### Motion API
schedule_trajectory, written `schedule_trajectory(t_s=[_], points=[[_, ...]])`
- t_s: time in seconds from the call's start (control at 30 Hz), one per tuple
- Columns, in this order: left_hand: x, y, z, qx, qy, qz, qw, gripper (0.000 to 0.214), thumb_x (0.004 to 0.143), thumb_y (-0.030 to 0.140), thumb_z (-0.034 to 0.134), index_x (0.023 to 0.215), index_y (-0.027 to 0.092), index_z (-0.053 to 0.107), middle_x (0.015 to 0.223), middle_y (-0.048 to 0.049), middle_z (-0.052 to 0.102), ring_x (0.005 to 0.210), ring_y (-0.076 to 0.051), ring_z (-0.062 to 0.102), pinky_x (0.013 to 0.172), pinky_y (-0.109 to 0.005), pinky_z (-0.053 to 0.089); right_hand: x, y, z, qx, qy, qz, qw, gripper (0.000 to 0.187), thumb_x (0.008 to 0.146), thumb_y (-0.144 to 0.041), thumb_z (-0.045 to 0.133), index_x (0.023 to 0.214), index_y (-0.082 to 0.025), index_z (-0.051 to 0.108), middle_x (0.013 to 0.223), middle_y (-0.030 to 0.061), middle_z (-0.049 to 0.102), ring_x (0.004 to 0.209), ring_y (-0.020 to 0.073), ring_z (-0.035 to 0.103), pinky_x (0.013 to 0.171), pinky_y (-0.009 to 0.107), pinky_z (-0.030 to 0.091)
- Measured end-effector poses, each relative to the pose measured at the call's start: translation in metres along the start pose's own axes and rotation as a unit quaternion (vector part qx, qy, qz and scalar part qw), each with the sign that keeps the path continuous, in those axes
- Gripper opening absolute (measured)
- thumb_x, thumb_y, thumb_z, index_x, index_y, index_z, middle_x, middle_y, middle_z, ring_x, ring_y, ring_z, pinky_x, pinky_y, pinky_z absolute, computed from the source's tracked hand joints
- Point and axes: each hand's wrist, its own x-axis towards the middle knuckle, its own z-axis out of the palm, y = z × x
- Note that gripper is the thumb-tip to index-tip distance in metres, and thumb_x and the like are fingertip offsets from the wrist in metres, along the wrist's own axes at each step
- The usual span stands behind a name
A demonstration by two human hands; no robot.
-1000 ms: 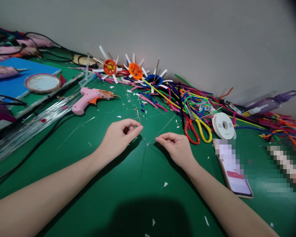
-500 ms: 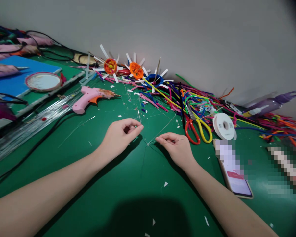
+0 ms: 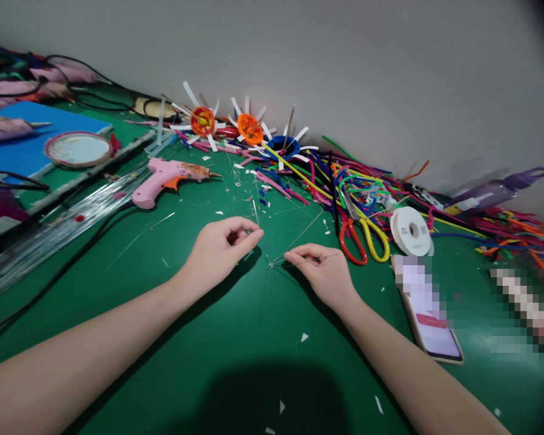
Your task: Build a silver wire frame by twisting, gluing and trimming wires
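Observation:
Low over the green table, my left hand (image 3: 224, 244) is closed in a pinch, and a thin stiff strand shows at its fingertips. My right hand (image 3: 321, 266) pinches another thin strand (image 3: 320, 260), whose end sticks out over the knuckles. Between the two hands, several fine strands meet at a small clear joint (image 3: 271, 264). They spread outward from it like spokes. Whether they are wire or plastic line I cannot make out. Red and yellow handled scissors (image 3: 365, 241) lie just beyond my right hand.
A pink glue gun (image 3: 167, 178) lies left of centre, its cord trailing left. Against the wall stand flower-like pieces with white strips (image 3: 251, 128) and a heap of coloured pipe cleaners (image 3: 367, 181). To the right are a white spool (image 3: 410, 232), a phone (image 3: 428, 314) and a purple bottle (image 3: 489, 190).
Both hands keep nearly the same pose and place. The whole view has shifted very slightly; nothing has been picked up or let go.

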Motion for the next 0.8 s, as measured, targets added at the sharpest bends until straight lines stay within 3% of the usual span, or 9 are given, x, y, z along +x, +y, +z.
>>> schedule_trajectory(t_s=[0.27,0.8], points=[[-0.0008,-0.0011,-0.0004,-0.002,-0.001,-0.002,1.0,0.025,0.079,0.041,0.057,0.082,0.017,0.066,0.055,0.0035,0.051,0.051,-0.01,0.043,0.049,-0.022,0.033,0.0034,-0.0015,-0.0043,0.026,-0.001,0.013,1.0,0.024,0.075,-0.04,0.066,0.072,-0.016,0.069,0.048,-0.005,0.042,0.046,0.0069,0.029,0.046,0.022,0.026],[-0.0001,-0.0025,0.0007,0.004,0.001,0.0,1.0,0.025,0.079,0.042,0.057,0.081,0.018,0.066,0.056,0.0037,0.052,0.051,-0.01,0.044,0.05,-0.023,0.033,0.0018,-0.0015,-0.0013,-0.014,-0.017,0.0,1.0,0.023,0.078,-0.038,0.063,0.075,-0.016,0.069,0.052,-0.0031,0.05,0.047,0.0072,0.032,0.046,0.022,0.027]])
